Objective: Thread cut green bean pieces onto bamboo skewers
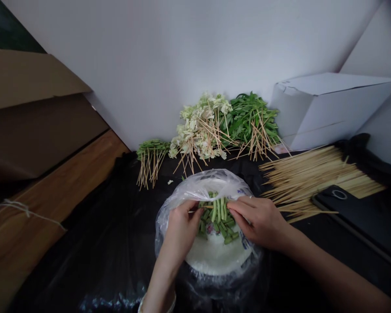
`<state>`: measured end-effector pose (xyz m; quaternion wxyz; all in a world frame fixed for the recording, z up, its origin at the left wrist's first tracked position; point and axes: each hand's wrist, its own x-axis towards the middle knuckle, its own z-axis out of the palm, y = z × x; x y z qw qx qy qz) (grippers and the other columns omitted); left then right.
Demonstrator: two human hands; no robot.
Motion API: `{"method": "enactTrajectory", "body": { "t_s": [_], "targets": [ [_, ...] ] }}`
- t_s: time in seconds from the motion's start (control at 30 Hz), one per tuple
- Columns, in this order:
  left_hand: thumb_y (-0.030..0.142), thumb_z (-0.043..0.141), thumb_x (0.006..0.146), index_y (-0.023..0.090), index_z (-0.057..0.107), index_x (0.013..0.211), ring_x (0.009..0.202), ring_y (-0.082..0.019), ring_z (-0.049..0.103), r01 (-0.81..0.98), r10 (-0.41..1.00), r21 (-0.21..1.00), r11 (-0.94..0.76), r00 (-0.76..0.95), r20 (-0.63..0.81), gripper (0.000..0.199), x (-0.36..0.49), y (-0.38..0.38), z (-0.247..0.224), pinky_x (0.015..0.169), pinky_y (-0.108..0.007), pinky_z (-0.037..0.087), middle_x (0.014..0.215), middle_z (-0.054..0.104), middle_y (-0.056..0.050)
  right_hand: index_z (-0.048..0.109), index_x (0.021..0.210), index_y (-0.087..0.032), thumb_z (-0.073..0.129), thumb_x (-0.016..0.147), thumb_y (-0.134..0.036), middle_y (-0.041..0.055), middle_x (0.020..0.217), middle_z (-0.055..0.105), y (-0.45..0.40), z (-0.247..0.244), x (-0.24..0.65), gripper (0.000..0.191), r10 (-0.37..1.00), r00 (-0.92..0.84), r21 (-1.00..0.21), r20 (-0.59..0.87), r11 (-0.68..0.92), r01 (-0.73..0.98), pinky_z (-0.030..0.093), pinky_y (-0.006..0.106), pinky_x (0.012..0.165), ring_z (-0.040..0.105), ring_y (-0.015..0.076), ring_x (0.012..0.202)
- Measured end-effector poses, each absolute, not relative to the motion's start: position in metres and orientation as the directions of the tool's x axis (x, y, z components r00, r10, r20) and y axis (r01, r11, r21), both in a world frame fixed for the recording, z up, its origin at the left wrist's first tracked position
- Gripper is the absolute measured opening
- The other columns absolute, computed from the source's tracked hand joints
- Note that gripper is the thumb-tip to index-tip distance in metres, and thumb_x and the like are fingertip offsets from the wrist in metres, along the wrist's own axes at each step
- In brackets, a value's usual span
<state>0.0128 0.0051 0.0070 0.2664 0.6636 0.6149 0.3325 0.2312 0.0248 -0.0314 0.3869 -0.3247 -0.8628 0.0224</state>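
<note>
Over a white bowl (208, 258) lined with a clear plastic bag (169, 200), both hands meet at a wooden skewer. My left hand (184, 221) pinches the skewer (207, 207) on its left part. Several green bean pieces (219, 209) sit side by side across it. At the right end of this row, my right hand (256, 217) has its thumb and fingers closed on the last bean piece; the skewer's tip is hidden there. More cut green beans (226, 228) lie loose in the bowl below.
Behind the bowl are skewered beans (153, 150), pale leaves (205, 126) and green leaves (254, 113). Bare skewers (319, 174) and a dark phone (355, 217) lie at right. A white box (332, 104) stands behind them; a cardboard box (35, 126) is at left.
</note>
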Motion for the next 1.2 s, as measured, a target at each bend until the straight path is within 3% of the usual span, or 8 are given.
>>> {"method": "enactTrajectory", "body": {
  "t_s": [0.53,0.97,1.2],
  "targets": [
    [0.025,0.066,0.080,0.018,0.074,0.095,0.077,-0.021,0.072,0.488,0.986,0.869,-0.082,-0.087,0.143,0.018,0.015,-0.003,-0.002,0.072,-0.031,0.058,0.085,0.077,-0.005,0.068,0.096,-0.016,0.048,0.093,-0.014,0.0041,0.081,0.069,0.026,-0.033,0.231,0.020,0.546,-0.483,-0.225,0.685,0.789,0.572,0.041,0.027,0.065,0.060,0.0142,0.070],
    [0.023,0.068,0.079,0.019,0.075,0.094,0.074,-0.019,0.072,0.475,0.978,0.875,-0.096,-0.118,0.171,0.017,0.013,-0.006,0.000,0.070,-0.029,0.059,0.082,0.077,-0.003,0.068,0.098,-0.014,0.048,0.094,-0.014,0.0034,0.078,0.067,0.025,-0.033,0.231,0.021,0.537,-0.488,-0.212,0.688,0.792,0.573,0.042,0.028,0.065,0.060,0.0146,0.069],
    [0.025,0.069,0.078,0.017,0.075,0.099,0.078,-0.021,0.073,0.471,0.986,0.881,-0.046,-0.122,0.117,0.023,0.013,-0.008,-0.002,0.074,-0.032,0.060,0.088,0.079,-0.006,0.068,0.096,-0.015,0.048,0.094,-0.015,0.0034,0.078,0.067,0.025,-0.035,0.230,0.020,0.532,-0.494,-0.193,0.688,0.790,0.582,0.042,0.028,0.063,0.059,0.0144,0.067]
  ]
}}
